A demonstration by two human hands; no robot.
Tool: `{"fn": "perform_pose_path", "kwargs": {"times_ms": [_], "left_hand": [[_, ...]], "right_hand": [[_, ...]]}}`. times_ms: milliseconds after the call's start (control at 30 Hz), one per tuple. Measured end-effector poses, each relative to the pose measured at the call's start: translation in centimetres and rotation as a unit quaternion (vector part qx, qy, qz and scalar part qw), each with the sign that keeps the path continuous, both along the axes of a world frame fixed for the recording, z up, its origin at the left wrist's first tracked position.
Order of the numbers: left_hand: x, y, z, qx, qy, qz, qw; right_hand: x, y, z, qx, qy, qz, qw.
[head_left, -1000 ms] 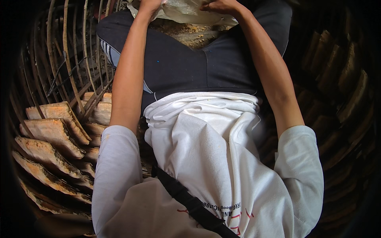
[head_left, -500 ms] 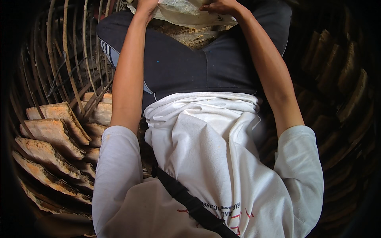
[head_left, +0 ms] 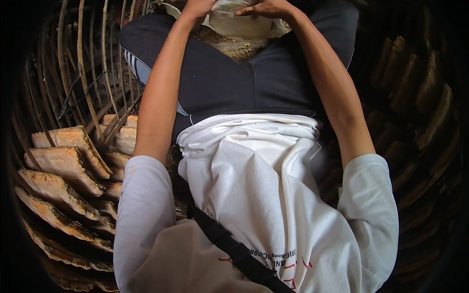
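At the top edge, a crumpled whitish plastic sheet or bag (head_left: 239,28) lies between my knees, with a clearer, shinier part near the very top. My left hand (head_left: 199,10) is at its left side; its fingers are mostly cut off by the frame, so their grip is hidden. From the right, my right hand (head_left: 269,9) reaches over the plastic, a digit stretched out to the left across it. The rest of that hand's fingers are partly out of view.
Loose brown soil (head_left: 239,49) shows below the plastic, between my legs in dark trousers (head_left: 220,88). On the left, thin upright sticks (head_left: 83,63) stand behind stacked rough-edged slabs (head_left: 58,163). More such slabs (head_left: 432,83) line the dark right side.
My left hand has moved right, and my right hand has shifted slightly left, bringing them closer together. The plastic has bunched up and hangs a little lower.
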State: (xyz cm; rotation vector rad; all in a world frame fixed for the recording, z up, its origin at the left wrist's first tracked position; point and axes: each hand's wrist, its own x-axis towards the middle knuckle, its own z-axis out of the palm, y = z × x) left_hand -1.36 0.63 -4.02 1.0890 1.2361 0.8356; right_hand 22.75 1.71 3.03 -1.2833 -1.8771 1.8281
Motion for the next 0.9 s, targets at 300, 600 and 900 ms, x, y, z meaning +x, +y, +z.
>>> {"fn": "perform_pose_path", "kwargs": {"times_ms": [300, 600, 900], "left_hand": [[0.1, -0.2, 0.5, -0.017, -0.067, 0.083, 0.994], [-1.8, 0.2, 3.0, -0.128, -0.164, 0.126, 0.97], [-1.4, 1.0, 4.6, -0.067, -0.151, 0.252, 0.953]], "right_hand": [[0.4, 1.0, -2.2, 0.065, -0.109, 0.129, 0.983], [0.0, 0.1, 2.7, 0.032, -0.148, 0.043, 0.988], [1.8, 0.4, -3.0, 0.173, -0.116, -0.005, 0.978]]}}
